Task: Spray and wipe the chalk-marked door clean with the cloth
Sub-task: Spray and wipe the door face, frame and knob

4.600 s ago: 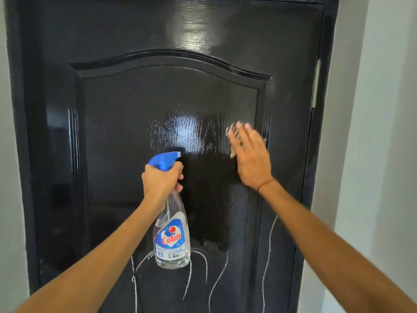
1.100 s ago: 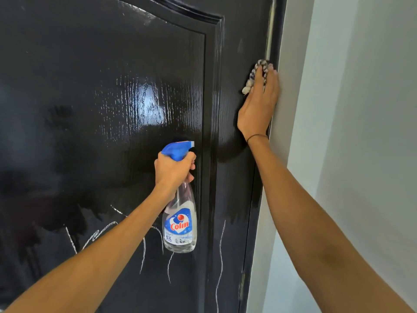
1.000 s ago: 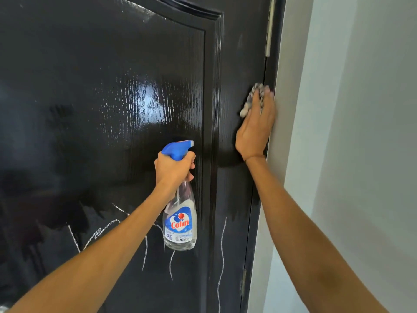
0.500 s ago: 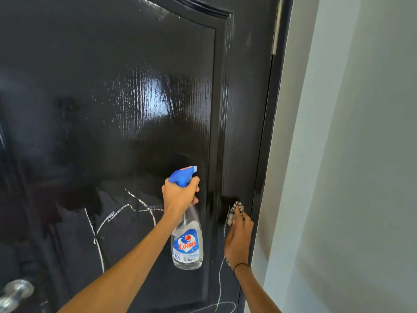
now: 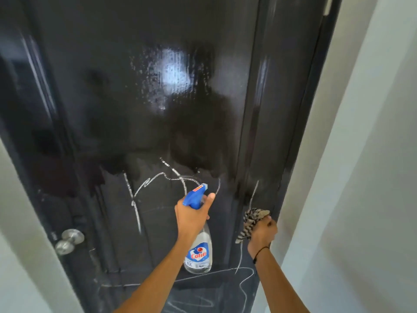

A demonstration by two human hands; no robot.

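Note:
The black glossy door [image 5: 158, 123] fills the view; its upper panel is wet and free of marks. White chalk lines [image 5: 135, 199] cross the lower panel and the right stile. My left hand [image 5: 193, 216] grips a clear spray bottle [image 5: 198, 254] with a blue trigger head, nozzle pointing at the door. My right hand [image 5: 262, 231] is closed on a bunched black-and-white patterned cloth [image 5: 253, 219], held at the door's right edge just below a chalk stroke. A thin black band sits on the right wrist.
A round metal door knob [image 5: 68, 240] sticks out at the lower left of the door. A metal hinge [image 5: 328, 6] shows at the top right. Pale walls [image 5: 361, 154] flank the door frame on both sides.
My right hand has swept the cloth down the right stile from near the hinge to low on the door. The view has tilted downward, showing the knob and more chalk lines.

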